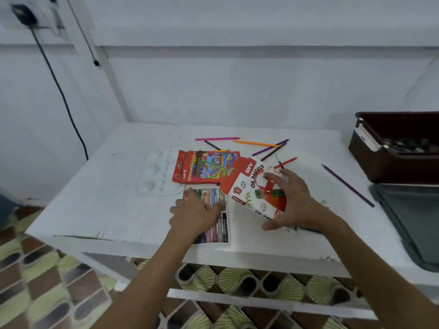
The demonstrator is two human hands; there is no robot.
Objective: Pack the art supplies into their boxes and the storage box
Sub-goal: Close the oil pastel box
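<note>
While the left hand (pixel 194 214) rests flat on the pastel tray (pixel 215 219) on the tabletop (pixel 107 205), apparently steadying it, the right hand (pixel 294 200) grips the oil pastels sleeve (pixel 254 188) just beside it; sleeving seems next.

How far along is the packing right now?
Early stage. Done: nothing visibly in the brown storage box from this table. In hand: right hand grips the oil pastels box; left hand rests on the pastel tray. Left: loose colour pencils, the pencil box, the white palette.
</note>
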